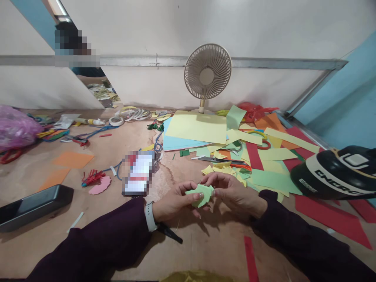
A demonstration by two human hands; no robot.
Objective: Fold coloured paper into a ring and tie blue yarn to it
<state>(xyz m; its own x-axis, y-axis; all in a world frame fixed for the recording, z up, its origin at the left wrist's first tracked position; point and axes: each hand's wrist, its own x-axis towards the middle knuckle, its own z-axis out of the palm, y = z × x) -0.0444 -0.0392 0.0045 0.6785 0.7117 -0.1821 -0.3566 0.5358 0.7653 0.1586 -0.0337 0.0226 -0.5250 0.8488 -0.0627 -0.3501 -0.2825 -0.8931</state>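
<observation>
green paper (202, 194) pinched in left hand (177, 200) and right hand (236, 194) — looks part-shaped; pink cutout (100, 186), left, seems done; far yellow sheet (199, 127) uncut.

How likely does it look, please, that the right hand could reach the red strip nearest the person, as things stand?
Probably yes: what shows of the red strip lies uncovered on the table beside the right sleeve, though the right hand may first need to release the green paper.
</observation>
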